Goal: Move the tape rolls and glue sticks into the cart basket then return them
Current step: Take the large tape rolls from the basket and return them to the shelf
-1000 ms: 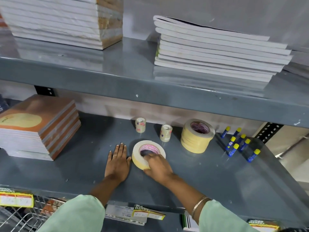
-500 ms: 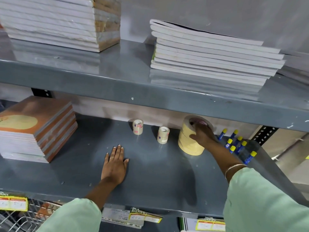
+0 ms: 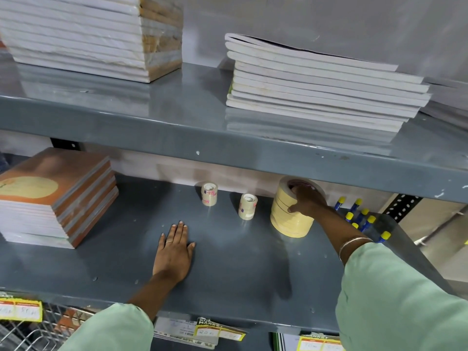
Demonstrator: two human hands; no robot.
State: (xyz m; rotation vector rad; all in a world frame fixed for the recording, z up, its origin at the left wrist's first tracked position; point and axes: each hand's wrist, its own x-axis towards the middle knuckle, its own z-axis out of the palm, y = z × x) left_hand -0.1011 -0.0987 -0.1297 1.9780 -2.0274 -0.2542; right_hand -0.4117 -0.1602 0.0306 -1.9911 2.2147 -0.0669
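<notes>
A stack of wide yellow masking tape rolls [image 3: 286,220] stands at the back right of the lower grey shelf [image 3: 240,264]. My right hand [image 3: 307,201] grips the top roll, fingers in its core and thumb on its side. Left of the stack stand two small clear tape rolls [image 3: 209,195] [image 3: 247,206]. Several blue glue sticks [image 3: 362,216] with yellow caps stand just right of the stack, partly hidden by my right wrist. My left hand [image 3: 174,252] lies flat on the shelf, holding nothing. A corner of the wire cart basket [image 3: 27,336] shows at the bottom left.
A pile of orange-covered notebooks [image 3: 50,196] fills the lower shelf's left end. The upper shelf [image 3: 177,138] hangs low over the tape stack and carries two piles of white books [image 3: 83,34] [image 3: 316,87]. Yellow price tags [image 3: 20,310] line the shelf's front edge.
My right hand carried a masking tape roll from the shelf's middle to the back right and set it on the stack. It still grips it. My left hand stayed flat.
</notes>
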